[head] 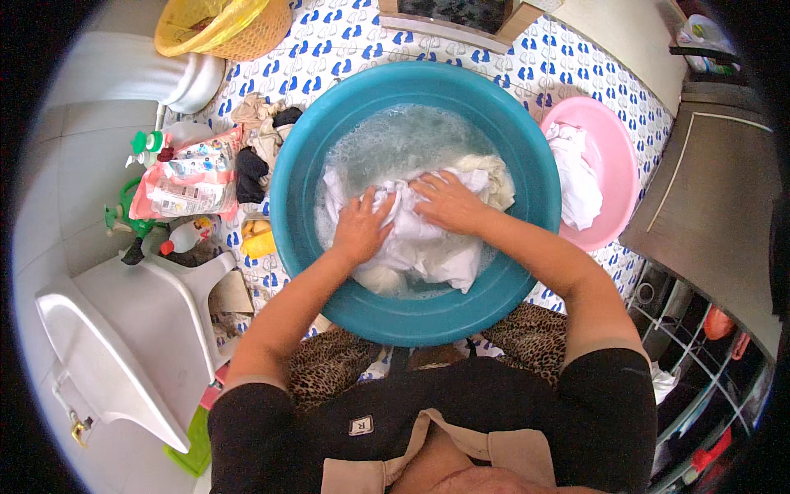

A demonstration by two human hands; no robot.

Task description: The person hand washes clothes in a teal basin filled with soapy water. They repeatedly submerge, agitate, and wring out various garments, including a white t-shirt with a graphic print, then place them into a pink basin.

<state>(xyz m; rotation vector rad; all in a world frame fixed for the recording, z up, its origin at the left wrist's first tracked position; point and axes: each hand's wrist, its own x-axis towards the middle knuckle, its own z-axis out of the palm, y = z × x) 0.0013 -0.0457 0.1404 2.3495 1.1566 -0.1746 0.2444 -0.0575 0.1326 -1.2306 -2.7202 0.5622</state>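
Note:
A large teal plastic basin (pixel 407 327) stands between my knees, holding cloudy, sudsy water (pixel 407 133). Bunched wet white cloth (pixel 426 238) lies in it, partly under the surface. My left hand (pixel 363 225) grips the cloth's left part with bent, somewhat spread fingers. On the cloth's upper middle, my right hand (pixel 449 202) presses down and holds a fold. Cream-coloured fabric (pixel 497 179) is heaped just right of my right hand, against the basin's side. A pale rounded bulge (pixel 379 279) shows below my left hand; whether it belongs to the same cloth, I cannot tell.
Right of the basin is a pink tub (pixel 620 185) with white cloth (pixel 574 179). To the left lie dark and beige garments (pixel 253 167), a detergent bag (pixel 194 179), a bottle (pixel 191 234), a yellow soap box (pixel 258 244) and a white plastic chair (pixel 142 321). A yellow basket (pixel 256 34) sits farther back.

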